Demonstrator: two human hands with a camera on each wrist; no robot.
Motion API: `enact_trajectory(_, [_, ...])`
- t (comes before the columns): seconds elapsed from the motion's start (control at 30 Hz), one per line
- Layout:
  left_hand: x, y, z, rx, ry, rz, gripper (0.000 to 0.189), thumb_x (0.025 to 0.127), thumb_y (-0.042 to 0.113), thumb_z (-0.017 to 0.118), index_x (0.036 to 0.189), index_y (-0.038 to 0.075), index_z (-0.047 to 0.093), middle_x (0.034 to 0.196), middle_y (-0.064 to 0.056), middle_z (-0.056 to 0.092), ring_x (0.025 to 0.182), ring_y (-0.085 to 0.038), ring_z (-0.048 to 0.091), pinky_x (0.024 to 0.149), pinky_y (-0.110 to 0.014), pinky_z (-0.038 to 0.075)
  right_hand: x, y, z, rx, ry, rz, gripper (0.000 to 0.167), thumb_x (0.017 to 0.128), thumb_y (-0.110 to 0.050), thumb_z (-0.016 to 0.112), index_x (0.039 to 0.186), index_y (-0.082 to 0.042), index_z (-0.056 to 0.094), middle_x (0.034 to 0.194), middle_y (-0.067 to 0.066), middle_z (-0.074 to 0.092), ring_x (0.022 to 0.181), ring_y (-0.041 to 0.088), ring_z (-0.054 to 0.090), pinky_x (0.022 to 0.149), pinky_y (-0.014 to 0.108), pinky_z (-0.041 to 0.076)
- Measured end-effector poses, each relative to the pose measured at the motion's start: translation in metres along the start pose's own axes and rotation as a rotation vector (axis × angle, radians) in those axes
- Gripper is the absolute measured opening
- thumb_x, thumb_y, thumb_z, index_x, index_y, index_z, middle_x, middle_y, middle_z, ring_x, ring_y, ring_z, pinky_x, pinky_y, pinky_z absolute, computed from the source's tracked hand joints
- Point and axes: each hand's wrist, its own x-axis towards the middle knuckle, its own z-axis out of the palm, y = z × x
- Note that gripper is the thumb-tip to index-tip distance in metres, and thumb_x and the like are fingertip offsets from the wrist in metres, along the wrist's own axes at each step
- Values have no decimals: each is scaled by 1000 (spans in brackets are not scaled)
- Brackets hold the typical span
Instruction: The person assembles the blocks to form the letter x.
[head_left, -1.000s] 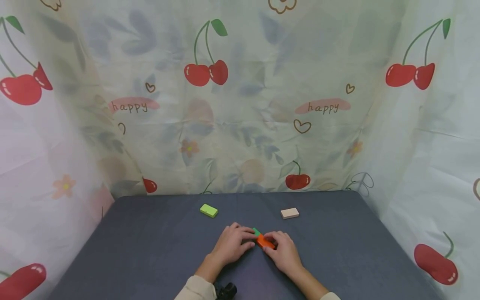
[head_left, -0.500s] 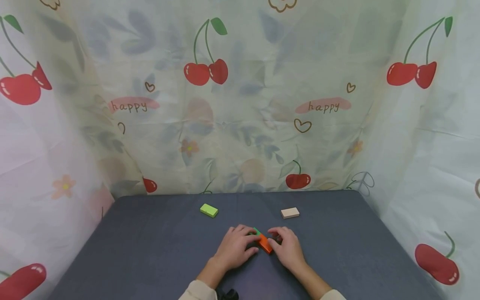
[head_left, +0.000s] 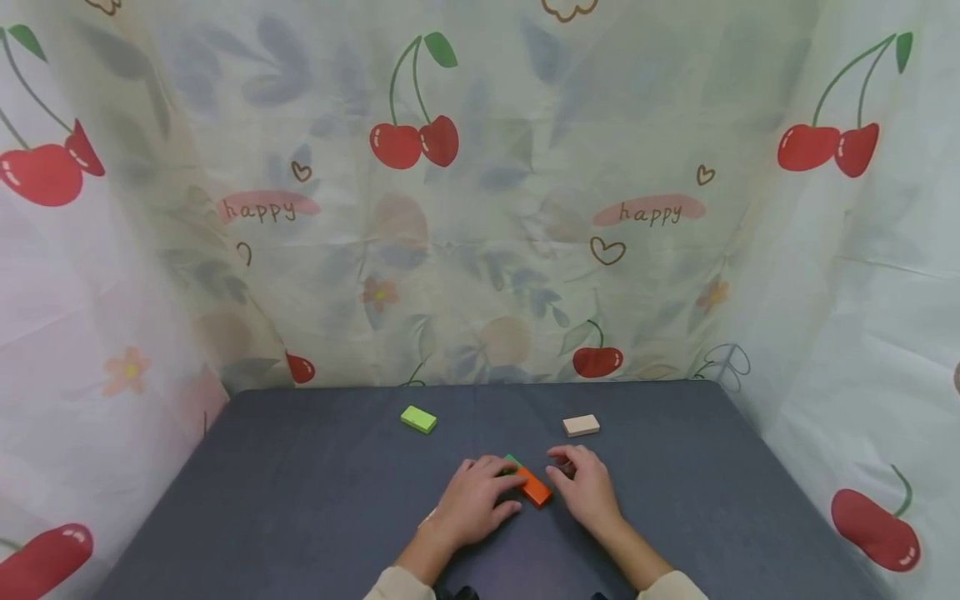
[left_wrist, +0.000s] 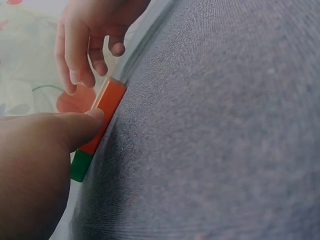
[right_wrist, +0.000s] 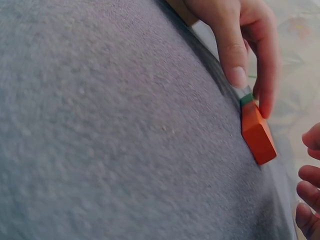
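Note:
An orange block (head_left: 536, 490) and a green block (head_left: 512, 461) lie end to end in a slanted line on the dark table. Over their left side rests my left hand (head_left: 474, 502), its index finger at the top of the orange block and its thumb apart. That hand partly covers the green block. In the right wrist view a left fingertip meets the upper edge of the orange block (right_wrist: 260, 140). My right hand (head_left: 590, 493) hovers just right of the blocks with loosely bent fingers, holding nothing. The left wrist view shows a gap between the right hand (left_wrist: 95, 30) and the orange block.
Farther back on the table (head_left: 315, 483) lie a lime-green block (head_left: 418, 419) at left and a pale beige block (head_left: 581, 426) at right. A cherry-printed curtain (head_left: 480, 208) encloses the table at the back and sides.
My right hand has let go of the orange block and drawn away to the right. My left hand has stayed by the blocks, its thumb now lower and clear of them.

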Motion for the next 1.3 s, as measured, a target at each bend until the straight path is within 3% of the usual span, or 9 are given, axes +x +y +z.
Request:
enact_trajectory(0.23, [0,1,1,12,-3,-2,40,90,43,68,127,29,66,131,6,57,122,-14,49,91,-41,43,6,4,-8,-53,17,-16,20,80,-8,79,99,-11,73,85,1,61,76,17,55,70,38,47])
enact_trajectory(0.8, [-2,1,4,30,-22,-14,44,88,43,70,129,29,64,134,6,55,125,-15,47,92,-42,43,29,18,-22,-369,-92,-107,25,83,-19,78,106,-16,72,102,1,62,93,21,54,79,43,50])
enact_trajectory(1.3, [-1,5,-1,9,-32,-43,43,87,41,72,128,29,65,133,6,56,125,-15,47,91,-44,42,39,35,-17,-510,-58,-234,29,81,-19,79,108,-12,70,108,8,61,96,28,54,82,47,46])
